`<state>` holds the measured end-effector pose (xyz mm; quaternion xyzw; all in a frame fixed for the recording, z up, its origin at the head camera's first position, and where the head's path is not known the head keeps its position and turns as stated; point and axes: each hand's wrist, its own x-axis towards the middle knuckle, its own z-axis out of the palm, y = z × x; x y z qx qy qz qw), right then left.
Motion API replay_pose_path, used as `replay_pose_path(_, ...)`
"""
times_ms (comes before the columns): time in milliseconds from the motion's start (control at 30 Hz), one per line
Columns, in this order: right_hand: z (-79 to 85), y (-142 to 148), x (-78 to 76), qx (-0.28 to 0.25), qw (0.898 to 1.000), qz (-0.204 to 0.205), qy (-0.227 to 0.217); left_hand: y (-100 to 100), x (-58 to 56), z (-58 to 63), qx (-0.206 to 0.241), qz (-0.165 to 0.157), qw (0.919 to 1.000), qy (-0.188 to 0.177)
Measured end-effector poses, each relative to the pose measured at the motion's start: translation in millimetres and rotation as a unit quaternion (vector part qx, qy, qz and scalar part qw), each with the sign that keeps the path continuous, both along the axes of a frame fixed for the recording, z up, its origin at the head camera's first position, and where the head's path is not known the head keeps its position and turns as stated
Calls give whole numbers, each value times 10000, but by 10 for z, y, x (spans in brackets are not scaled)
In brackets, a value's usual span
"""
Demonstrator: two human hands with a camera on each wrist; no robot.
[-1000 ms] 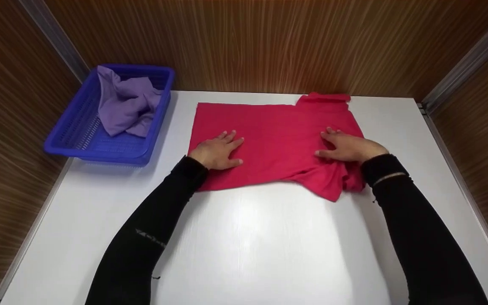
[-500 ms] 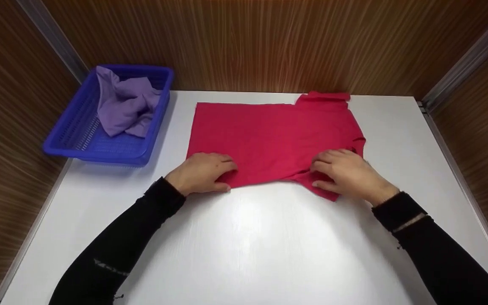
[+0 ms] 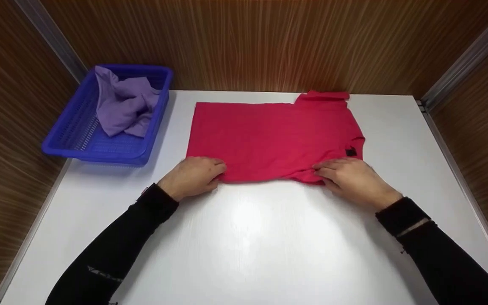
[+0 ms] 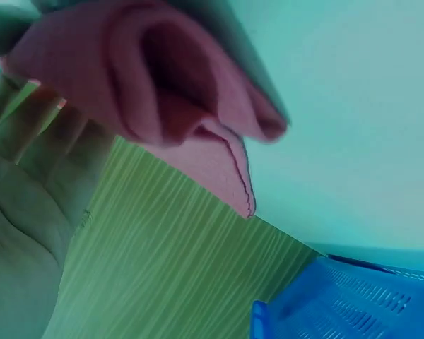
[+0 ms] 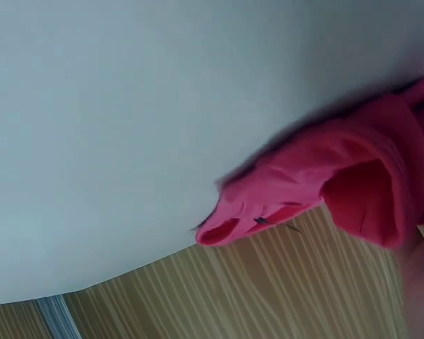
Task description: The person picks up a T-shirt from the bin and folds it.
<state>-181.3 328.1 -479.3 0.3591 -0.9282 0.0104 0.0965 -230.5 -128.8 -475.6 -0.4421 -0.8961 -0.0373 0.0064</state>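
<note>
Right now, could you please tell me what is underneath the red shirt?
The red shirt lies on the white table, which shows around it. The left hand and right hand hold its near edge, some fingertips hidden. Anything else beneath is covered and cannot be seen.

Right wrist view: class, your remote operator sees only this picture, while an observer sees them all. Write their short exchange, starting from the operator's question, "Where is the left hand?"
Observer: In the head view, the left hand grips the near edge of the red shirt at its left end.
Operator: What stands off to the left, past that end?
Observer: A blue basket, apart from the shirt.
Operator: Is it holding anything?
Observer: Yes, a crumpled purple cloth lies inside it.
</note>
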Motion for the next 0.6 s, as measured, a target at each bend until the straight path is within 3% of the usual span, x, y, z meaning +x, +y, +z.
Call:
replay_pose_path(267, 372, 169, -106, -595, 9956, -700, 180, -92, -192, 217, 689, 783, 9945, -31)
replay_pose_path(467, 536, 323, -202, -1002, 9879, -1118, 390, -120, -366, 172, 604, 772, 9938, 533)
replay_pose_path(600, 576, 398, -224, -1097, 9845, -1314, 370, -111, -358, 104, 459, 686, 9960, 338)
